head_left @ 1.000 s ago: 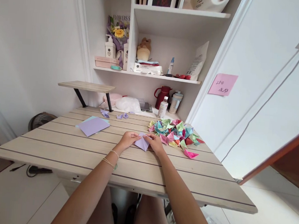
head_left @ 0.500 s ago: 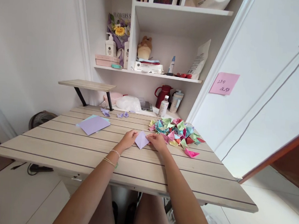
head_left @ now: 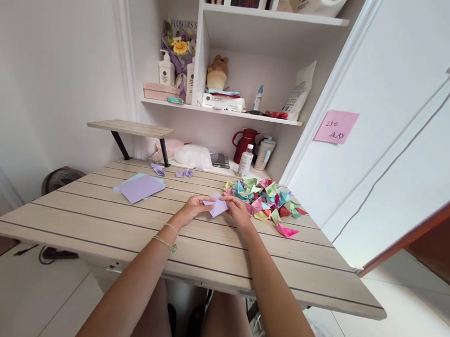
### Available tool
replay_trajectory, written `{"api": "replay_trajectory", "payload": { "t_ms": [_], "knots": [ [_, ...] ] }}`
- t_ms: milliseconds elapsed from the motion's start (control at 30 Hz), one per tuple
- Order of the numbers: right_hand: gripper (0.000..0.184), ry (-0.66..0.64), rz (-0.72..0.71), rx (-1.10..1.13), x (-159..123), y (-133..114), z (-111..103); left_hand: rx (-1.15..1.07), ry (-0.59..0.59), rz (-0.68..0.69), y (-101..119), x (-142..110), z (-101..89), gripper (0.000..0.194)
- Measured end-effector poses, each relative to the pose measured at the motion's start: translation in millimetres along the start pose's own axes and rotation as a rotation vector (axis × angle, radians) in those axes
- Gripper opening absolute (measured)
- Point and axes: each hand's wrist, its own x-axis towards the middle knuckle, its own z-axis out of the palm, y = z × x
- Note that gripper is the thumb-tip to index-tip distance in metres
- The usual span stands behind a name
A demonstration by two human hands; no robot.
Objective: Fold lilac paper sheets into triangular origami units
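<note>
Both hands pinch a partly folded lilac paper between thumbs and fingers just above the table [head_left: 127, 228], the left hand [head_left: 191, 209] at its left flap, the right hand [head_left: 239, 211] at its right edge; the lilac paper [head_left: 219, 208] sits between them, its lower point toward the person; clean work here likely calls for matching corners and edges before pressing, light fingertips at the flaps, and a crease run outward from the middle against the flat tabletop; to the right lies a pile of colorful folded papers [head_left: 271, 199], a bright pink folded piece [head_left: 287, 231] at its near side; to the left rest flat lilac and blue sheets [head_left: 142, 189]; beyond, a pink note [head_left: 336, 127] on the wall reads "250" above unclear handwriting; "FLOWERS S" tops a bouquet [head_left: 180, 48]; the bottle [head_left: 245, 162] label is too small to read.
</note>
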Motion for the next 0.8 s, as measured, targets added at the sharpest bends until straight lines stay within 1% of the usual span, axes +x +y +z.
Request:
{"api": "replay_trajectory", "payload": {
  "t_ms": [67, 167, 267, 433, 667, 800],
  "knots": [
    [0.033, -0.030, 0.010, 0.029, -3.1, -3.7, -0.4, -0.023, -0.020, -0.009, 2.5, -1.3, 0.5, 0.053],
    [0.042, -0.071, 0.024, 0.052, -7.4, -8.7, -1.2, -0.106, -0.054, -0.040, 4.5, -1.6, -0.1, 0.058],
    [0.043, -0.076, 0.036, 0.059, -9.1, -11.0, -2.2, -0.172, -0.068, -0.067, 4.5, -1.5, -0.4, 0.052],
    [0.038, -0.060, 0.056, 0.054, -8.3, -10.0, -2.2, -0.174, -0.052, -0.085, 3.8, -2.5, -0.1, 0.037],
    [0.040, -0.066, 0.068, 0.055, -9.7, -10.1, -0.7, -0.166, -0.023, -0.096, 5.3, -3.5, 0.3, 0.037],
    [0.038, -0.063, 0.065, 0.048, -9.4, -10.1, -0.5, -0.160, -0.013, -0.097, 5.3, -4.2, 1.3, 0.037]
  ]
}}
